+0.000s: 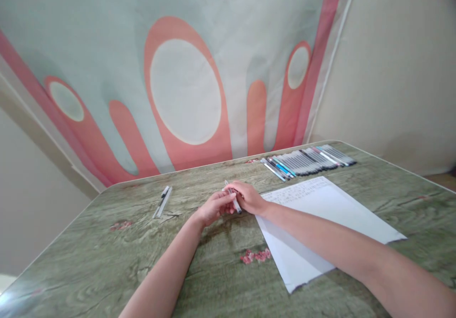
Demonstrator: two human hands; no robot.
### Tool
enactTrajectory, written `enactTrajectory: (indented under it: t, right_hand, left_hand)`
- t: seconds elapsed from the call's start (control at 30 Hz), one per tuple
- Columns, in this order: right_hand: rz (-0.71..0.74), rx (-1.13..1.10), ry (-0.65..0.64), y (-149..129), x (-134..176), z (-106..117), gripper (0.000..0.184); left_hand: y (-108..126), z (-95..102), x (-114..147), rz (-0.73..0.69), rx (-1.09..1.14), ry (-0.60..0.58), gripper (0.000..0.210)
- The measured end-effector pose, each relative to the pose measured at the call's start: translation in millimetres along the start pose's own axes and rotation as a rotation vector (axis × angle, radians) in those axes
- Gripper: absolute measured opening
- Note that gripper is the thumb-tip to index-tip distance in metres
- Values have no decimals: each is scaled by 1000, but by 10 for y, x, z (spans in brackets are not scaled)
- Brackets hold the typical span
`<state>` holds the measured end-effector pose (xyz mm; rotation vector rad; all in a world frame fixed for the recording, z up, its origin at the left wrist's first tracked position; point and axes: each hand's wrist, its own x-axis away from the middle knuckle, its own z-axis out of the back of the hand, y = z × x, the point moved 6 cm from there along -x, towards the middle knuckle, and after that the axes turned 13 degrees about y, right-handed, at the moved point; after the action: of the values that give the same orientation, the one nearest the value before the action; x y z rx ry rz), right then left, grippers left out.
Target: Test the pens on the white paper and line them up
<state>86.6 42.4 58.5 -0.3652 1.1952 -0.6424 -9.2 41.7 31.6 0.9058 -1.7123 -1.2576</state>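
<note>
Both my hands meet over the middle of the table around one pen [237, 206], which has a pale, clear barrel and a dark end pointing toward me. My left hand [216, 207] pinches it from the left with thumb and fingers. From the other side, my right hand [247, 197] has its fingers closed over the pen's upper part; its fingertips are partly hidden. Under my right wrist and forearm lies a white sheet of paper [302, 232], with rows of handwriting along its far edge.
A long row of several pens [306, 161] lies side by side near the table's far right edge. To the left are two more slim pens or pen parts [163, 202]. The wood-patterned table [107, 256] meets a printed cloth backdrop [117, 33] behind.
</note>
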Motion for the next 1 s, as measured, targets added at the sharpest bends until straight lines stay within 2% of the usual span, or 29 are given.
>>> enactTrajectory:
  t: [0.07,0.17,0.3,0.4,0.47,0.57,0.67,0.73,0.87,1.0]
  right_hand:
    - [-18,38,33,10,-42,52,25]
    - [-122,38,177,67,-178,226,25]
    - [-263,-67,392,109,-448,632,35]
    - [-331,-106,513,129,-608,1018,40]
    - [-363,-106,543,152,-621,1237,39]
    - [-435,-56,459,207,-433,1397,33]
    - [-548,20,284,262,-24,1376,26]
    - [-630,35,215,284,286,1344,21]
    - [-740,53,174,310,737,1325,17]
    - [-728,152,187,315,875,1371,16]
  left_hand:
    - [37,-19,-9,-61,-48,24,34]
    - [162,-150,39,-208,-220,18,43]
    - [277,-524,226,-451,-641,-109,35]
    - [235,-777,354,-609,-825,-235,30]
    - [175,-862,390,-694,-911,-284,29]
    - [114,-878,383,-769,-979,-293,27]
    - [101,-856,362,-783,-984,-289,26]
    - [106,-855,356,-783,-978,-291,26]
    - [96,-856,338,-766,-963,-284,26]
    - [62,-824,297,-731,-920,-256,25]
